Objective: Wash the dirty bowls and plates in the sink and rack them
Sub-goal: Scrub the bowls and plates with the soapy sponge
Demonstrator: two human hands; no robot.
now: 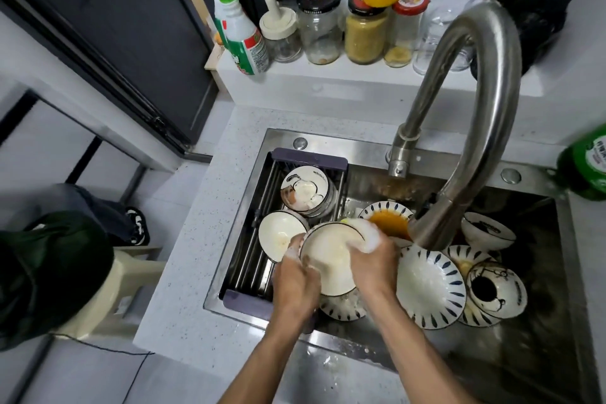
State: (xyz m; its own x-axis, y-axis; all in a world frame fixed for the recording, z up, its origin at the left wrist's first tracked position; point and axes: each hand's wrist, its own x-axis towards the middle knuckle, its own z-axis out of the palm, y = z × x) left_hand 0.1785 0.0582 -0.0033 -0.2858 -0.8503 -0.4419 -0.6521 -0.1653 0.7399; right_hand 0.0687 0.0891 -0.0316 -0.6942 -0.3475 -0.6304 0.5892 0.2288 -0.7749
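Observation:
My left hand [295,282] grips the left rim of a white bowl [329,259] held over the steel sink [360,154]. My right hand [372,261] holds a foamy sponge [364,233] against the bowl's far rim. Left of it, the dark rack [249,272] across the sink carries a white bowl [278,234] and a stack of bowls [306,190]. In the basin lie a blue-patterned plate [429,285], a plate with orange sauce [390,221], and two overturned cartoon bowls [496,289], [487,229]. More plates lie partly hidden beneath.
A curved steel faucet [472,128] arches over the basin. Jars [319,24] and a cleaner bottle [241,33] line the ledge behind. A green detergent bottle [588,164] stands at the right edge. A stool with a dark bag [49,272] sits at the left.

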